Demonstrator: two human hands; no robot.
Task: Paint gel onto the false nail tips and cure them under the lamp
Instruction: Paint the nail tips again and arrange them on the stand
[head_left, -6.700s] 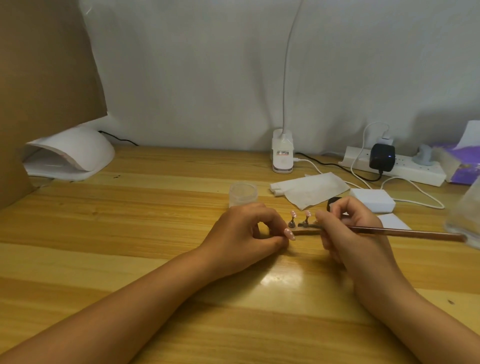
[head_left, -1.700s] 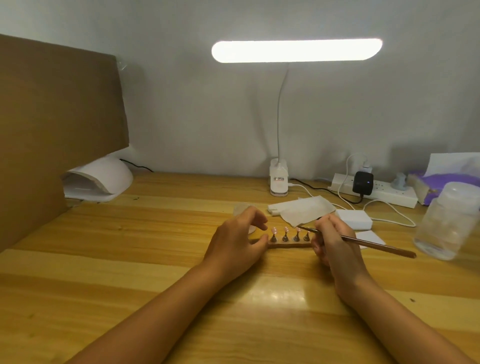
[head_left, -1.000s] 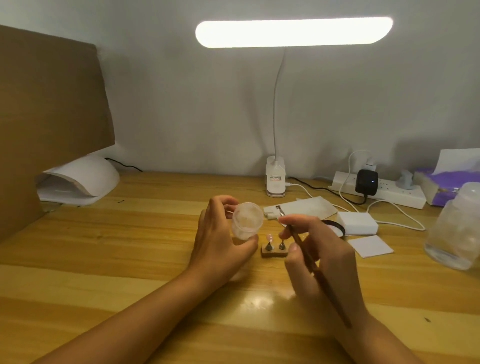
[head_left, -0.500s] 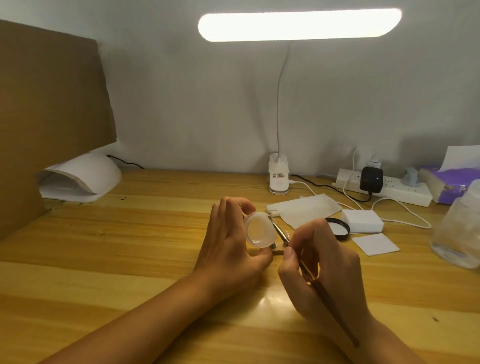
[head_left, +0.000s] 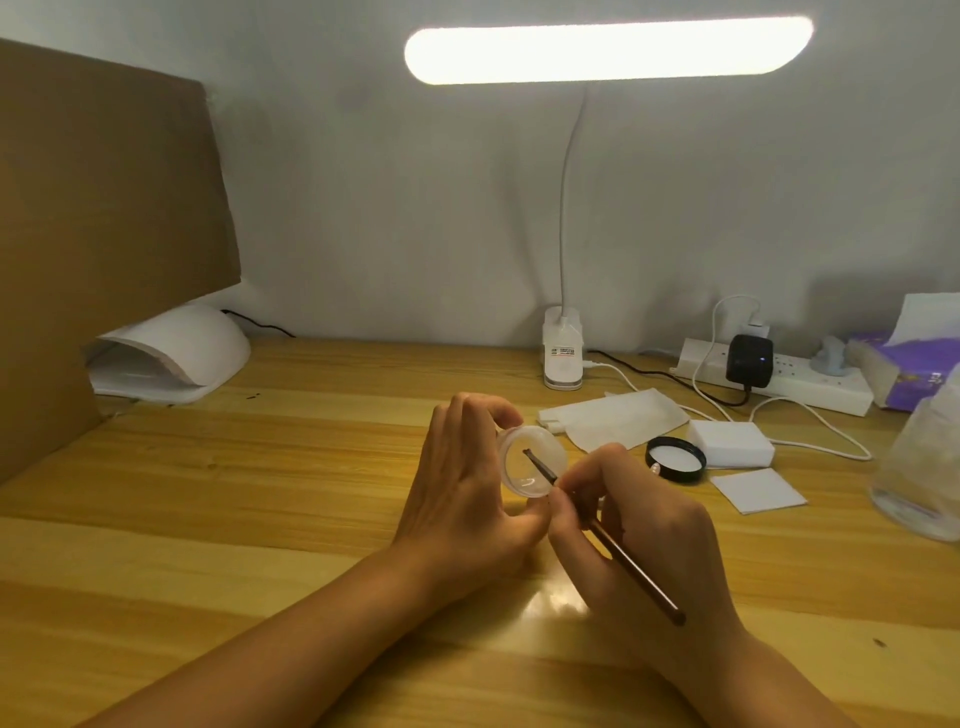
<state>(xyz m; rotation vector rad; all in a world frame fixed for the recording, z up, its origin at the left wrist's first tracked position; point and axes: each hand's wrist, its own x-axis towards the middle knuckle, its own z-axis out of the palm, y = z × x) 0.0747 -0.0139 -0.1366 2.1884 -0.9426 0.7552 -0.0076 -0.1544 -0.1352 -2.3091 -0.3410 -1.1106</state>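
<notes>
My left hand (head_left: 462, 493) holds a small clear gel jar (head_left: 532, 462) tilted on its side, mouth facing right. My right hand (head_left: 649, 540) grips a thin brown brush (head_left: 631, 564) like a pen, and the dark bristle tip sits inside the jar's mouth. The holder with the false nail tips is hidden behind my hands; only one pale tip (head_left: 655, 469) peeks out by my right knuckles. The white curing lamp (head_left: 171, 353) stands at the far left of the wooden desk (head_left: 260, 467), beside a brown cardboard panel (head_left: 104, 234).
A black jar lid (head_left: 675, 460) lies right of my hands, with white pads (head_left: 730, 442) and wipes (head_left: 618, 418) around it. A lit desk lamp (head_left: 562, 358) is clamped at the back. A power strip (head_left: 779, 376), cables, a tissue pack (head_left: 904, 374) and a clear bottle (head_left: 922, 467) fill the right side.
My left hand picked up the jar and tipped it sideways. My right hand swung the brush from the nail tips and pushed its tip into the jar.
</notes>
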